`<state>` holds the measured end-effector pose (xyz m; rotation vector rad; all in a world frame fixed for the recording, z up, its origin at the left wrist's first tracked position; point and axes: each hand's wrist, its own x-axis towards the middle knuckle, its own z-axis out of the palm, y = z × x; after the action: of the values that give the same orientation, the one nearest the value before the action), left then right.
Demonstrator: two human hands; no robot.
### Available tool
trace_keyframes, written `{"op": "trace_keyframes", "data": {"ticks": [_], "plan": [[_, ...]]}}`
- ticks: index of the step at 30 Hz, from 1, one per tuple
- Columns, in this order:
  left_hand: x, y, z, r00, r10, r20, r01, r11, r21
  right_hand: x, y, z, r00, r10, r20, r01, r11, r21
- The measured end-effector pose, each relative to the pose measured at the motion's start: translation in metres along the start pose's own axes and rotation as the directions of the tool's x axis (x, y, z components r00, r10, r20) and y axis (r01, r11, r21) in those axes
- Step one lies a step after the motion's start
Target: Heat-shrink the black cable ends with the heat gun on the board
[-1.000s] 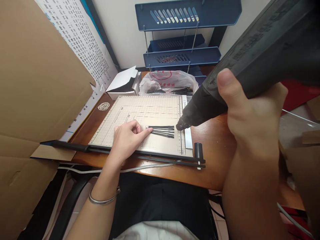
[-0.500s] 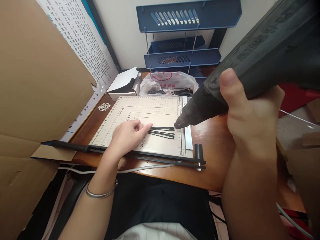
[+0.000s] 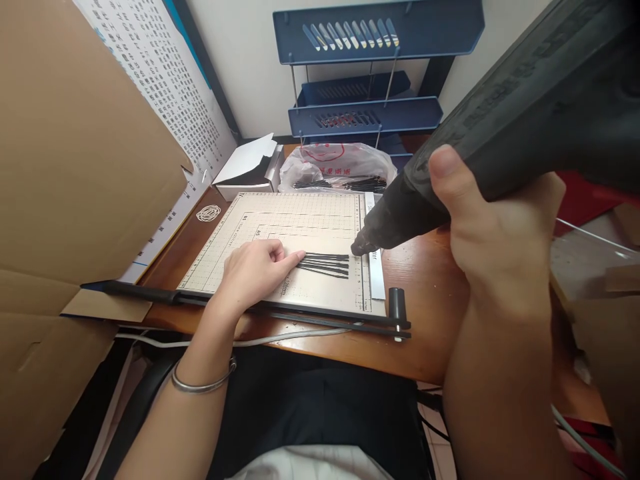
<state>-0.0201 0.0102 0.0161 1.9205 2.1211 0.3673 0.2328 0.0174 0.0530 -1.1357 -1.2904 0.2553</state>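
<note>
A bundle of thin black strips lies fanned out on the gridded board of a paper cutter. My left hand rests on the board, its thumb and curled fingers pinching the left ends of those strips; the right ends lie bare. My right hand is wrapped around a large black tool with a tapered nozzle, which looks like a glue gun. Its tip points down and left, just beyond the strips' free ends and apart from them. The tool's rear runs out of view.
The cutter's black blade arm runs along the board's near edge. Behind stand an open white box, a plastic bag of black strips and a blue rack. Cardboard walls the left; a grey cable crosses in front.
The nozzle tip has shifted very slightly to the right, and my right hand slightly to the left and down. My left hand stays in place; the strips' free ends lie a little differently.
</note>
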Motion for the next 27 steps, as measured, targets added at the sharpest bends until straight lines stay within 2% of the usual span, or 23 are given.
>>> {"op": "trace_keyframes", "data": {"ticks": [4,8,11,16,22,27], "plan": [[0.002,0.002,-0.001,1.0,-0.02,-0.019,0.02,1.0,0.004,0.0,-0.003,0.001,1.0,0.001,0.005,-0.002,0.998,0.066],[0.002,-0.004,0.001,1.0,-0.012,-0.024,0.011,0.999,-0.038,0.0,-0.004,0.002,0.999,0.042,-0.023,-0.041,0.998,0.045],[-0.004,-0.015,0.003,0.999,0.027,-0.022,-0.031,0.981,-0.191,0.0,-0.002,0.001,1.0,0.015,-0.025,-0.014,0.999,0.053],[-0.017,-0.03,0.002,0.993,0.114,0.012,-0.094,0.867,-0.49,0.001,0.0,-0.002,0.999,-0.015,-0.039,0.018,0.996,0.084],[-0.025,-0.031,-0.001,0.989,-0.022,-0.147,-0.073,0.794,-0.604,0.0,-0.005,0.002,0.998,0.042,0.052,-0.05,0.985,0.166],[-0.025,-0.034,0.0,0.982,-0.06,-0.177,-0.064,0.783,-0.619,-0.002,-0.003,0.004,0.998,0.038,-0.044,-0.036,0.998,0.049]]}}
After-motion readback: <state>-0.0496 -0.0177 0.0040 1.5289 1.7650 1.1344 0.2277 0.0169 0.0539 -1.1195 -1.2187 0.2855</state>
